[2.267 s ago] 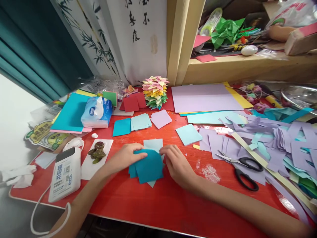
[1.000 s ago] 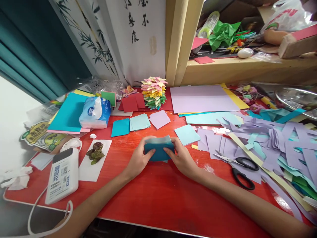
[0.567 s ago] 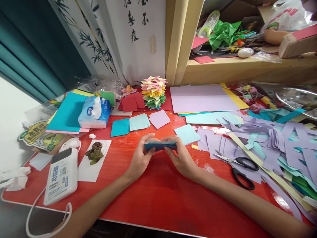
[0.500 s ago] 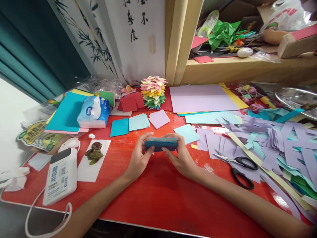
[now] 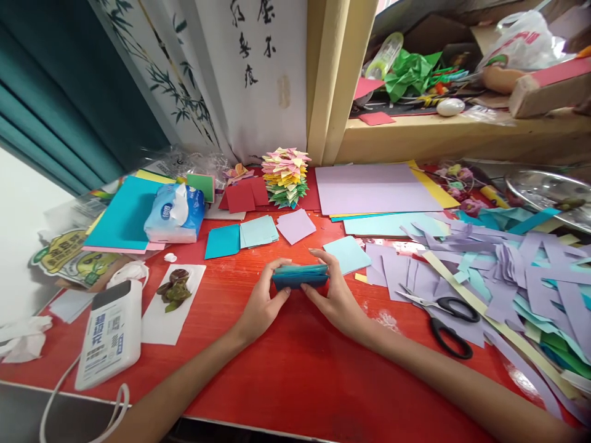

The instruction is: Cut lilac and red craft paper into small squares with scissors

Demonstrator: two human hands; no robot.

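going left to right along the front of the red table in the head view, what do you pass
white power bank → paper with dried leaves → left hand → stack of blue paper squares → right hand → black scissors → pile of purple strips

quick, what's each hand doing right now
Left hand: closed on the left end of the stack of teal paper squares.
Right hand: closed on the right end of the same stack, held just above the red table.

Bright, even daylight fills my view, washing out white at the far left. The red desk [image 5: 295,369] shows soft glare; shadows stay faint. Edges bend and smear, centre sharp.
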